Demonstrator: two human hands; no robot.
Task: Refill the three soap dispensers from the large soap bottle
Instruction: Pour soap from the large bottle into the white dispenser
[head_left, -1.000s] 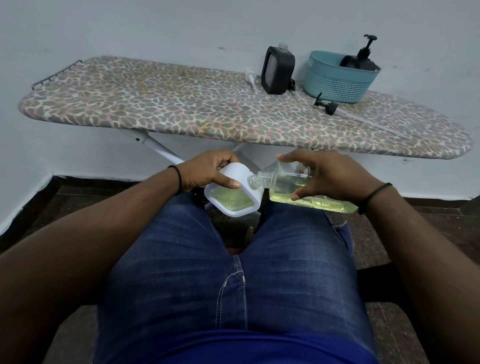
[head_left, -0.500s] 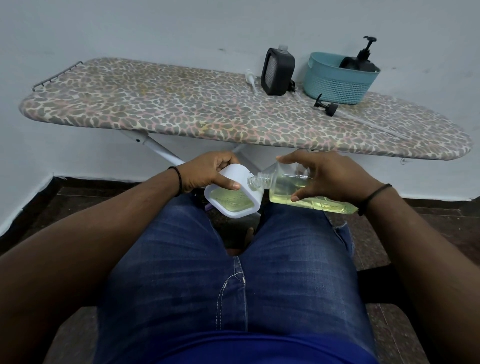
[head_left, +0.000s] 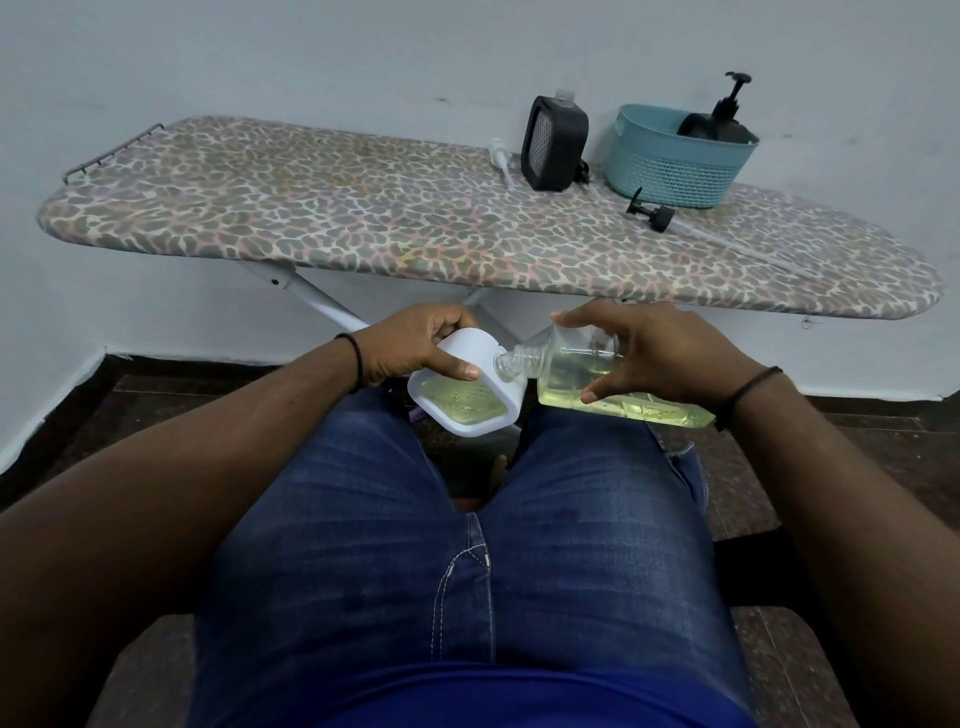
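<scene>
My left hand (head_left: 415, 345) grips a white square soap dispenser (head_left: 467, 395) over my knees, tilted so its window shows yellow-green soap. In my right hand (head_left: 654, 353) lies the large clear soap bottle (head_left: 587, 387), tipped almost flat, its open threaded neck against the dispenser's top right edge. Yellow soap fills the bottle's lower side. A black square dispenser (head_left: 553, 143) without a pump stands on the ironing board (head_left: 322, 218). Another black dispenser (head_left: 719, 124) with its pump on sits in the teal basket (head_left: 670, 166).
A loose black pump head (head_left: 652, 210) with a clear tube lies on the board in front of the basket. A clear pump (head_left: 501, 156) lies left of the black dispenser. My legs in blue jeans fill the foreground; the wall is right behind the board.
Both hands, the dispenser and the bottle stay in nearly the same pose; no visible movement besides a slight shift of the view.
</scene>
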